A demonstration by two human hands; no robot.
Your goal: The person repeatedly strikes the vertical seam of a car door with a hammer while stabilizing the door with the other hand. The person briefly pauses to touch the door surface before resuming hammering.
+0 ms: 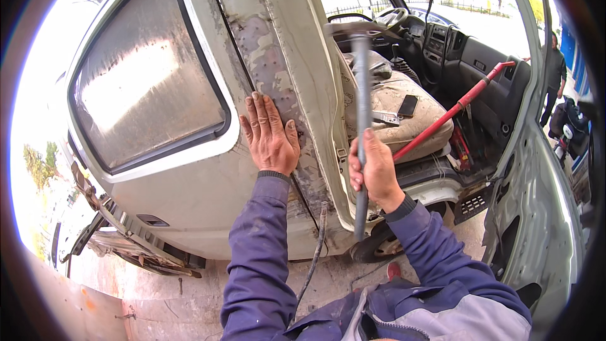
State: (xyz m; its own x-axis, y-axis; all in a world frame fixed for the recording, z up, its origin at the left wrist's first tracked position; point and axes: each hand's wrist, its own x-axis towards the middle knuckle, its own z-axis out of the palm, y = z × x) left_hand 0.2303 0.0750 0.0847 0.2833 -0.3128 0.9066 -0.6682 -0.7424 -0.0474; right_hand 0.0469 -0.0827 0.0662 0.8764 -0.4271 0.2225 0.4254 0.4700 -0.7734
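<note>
My left hand lies flat against the side of a truck cab, its fingers stretched upward over the seam beside a scraped, patchy door pillar. In my right hand is a hammer, held upright by its grey handle. Its head, a little blurred, is at the top, in front of the open front doorway and apart from the pillar. Left of my left hand is the rear door with a dusty window. A hose or cable hangs from the lower pillar, below my left hand.
A red bar slants across the front doorway. On the worn seat lies a phone. The open front door stands close on my right. Beyond it are a person and a parked motorbike or scooter. A wheel is below the doorway.
</note>
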